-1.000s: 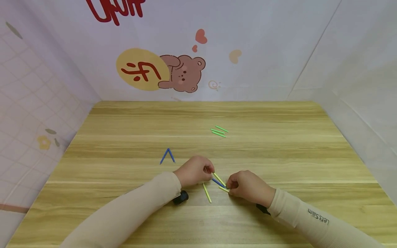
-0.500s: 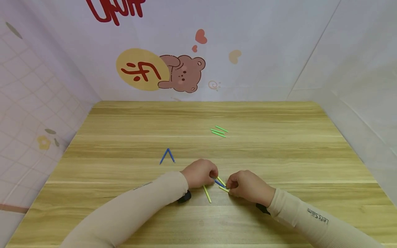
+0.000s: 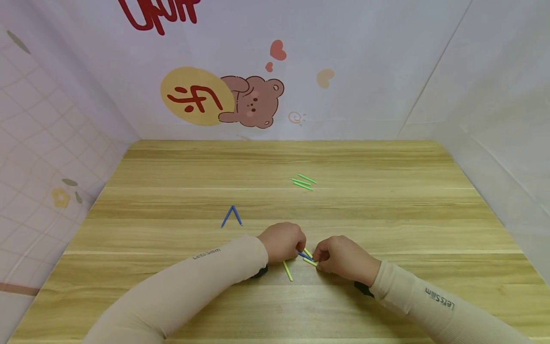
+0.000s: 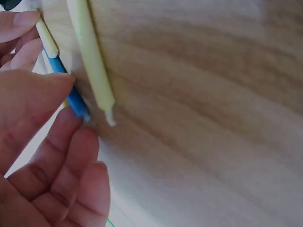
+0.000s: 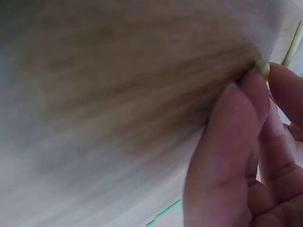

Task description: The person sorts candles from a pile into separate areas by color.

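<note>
Thin candles with short wicks lie about the hands. With thumb and fingertips my left hand point(image 3: 282, 242) pinches the wick end of a blue candle point(image 4: 74, 100). One yellow candle point(image 3: 307, 252) runs along the blue one's far side, partly hidden by the fingers. My right hand point(image 3: 347, 259) pinches the end of another yellow candle point(image 3: 310, 262), whose tip point(image 5: 262, 67) shows between thumb and finger in the right wrist view. This candle and the blue one converge towards the right fingers; whether their ends touch is hidden. Below my left hand lies a separate yellow candle point(image 3: 288, 271).
Two blue candles point(image 3: 232, 212) form a pointed V shape on the left of the wooden table point(image 3: 386, 191). Several green candles point(image 3: 302, 182) lie side by side farther back. A wall with a printed bear point(image 3: 258, 102) borders the table's far edge.
My left hand has moved right and slightly nearer the body, along the blue candle towards the right hand, and has come to pinch the blue candle. The right hand stays in place.
</note>
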A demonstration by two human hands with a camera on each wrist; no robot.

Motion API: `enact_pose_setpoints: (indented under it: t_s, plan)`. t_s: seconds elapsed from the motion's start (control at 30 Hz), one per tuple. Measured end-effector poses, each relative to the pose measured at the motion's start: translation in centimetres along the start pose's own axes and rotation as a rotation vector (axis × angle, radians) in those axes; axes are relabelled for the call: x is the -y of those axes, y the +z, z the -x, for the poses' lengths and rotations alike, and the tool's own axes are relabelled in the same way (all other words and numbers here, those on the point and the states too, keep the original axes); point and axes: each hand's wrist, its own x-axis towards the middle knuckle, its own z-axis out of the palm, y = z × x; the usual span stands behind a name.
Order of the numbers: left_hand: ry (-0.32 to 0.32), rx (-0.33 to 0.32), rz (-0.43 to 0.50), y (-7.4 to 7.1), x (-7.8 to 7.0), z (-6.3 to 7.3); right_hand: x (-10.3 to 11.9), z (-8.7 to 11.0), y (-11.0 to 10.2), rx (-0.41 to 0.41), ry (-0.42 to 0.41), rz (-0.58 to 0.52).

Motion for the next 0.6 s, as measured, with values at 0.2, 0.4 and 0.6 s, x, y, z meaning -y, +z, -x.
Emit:
enact_pose_setpoints:
  t_s: [0.2, 0.4, 0.6]
  plan:
    - [0.011, 0.016, -0.04, 0.01, 0.0, -0.06, 0.1, 0.0, 0.01, 0.004, 0.005, -0.003]
    - [0.032, 0.01, -0.052, 0.1, 0.11, -0.06, 0.34, 0.05, -0.06, 0.002, 0.006, -0.007]
    - [0.059, -0.001, -0.033, 0.12, 0.48, -0.07, 0.32, 0.06, -0.08, 0.009, 0.015, -0.016]
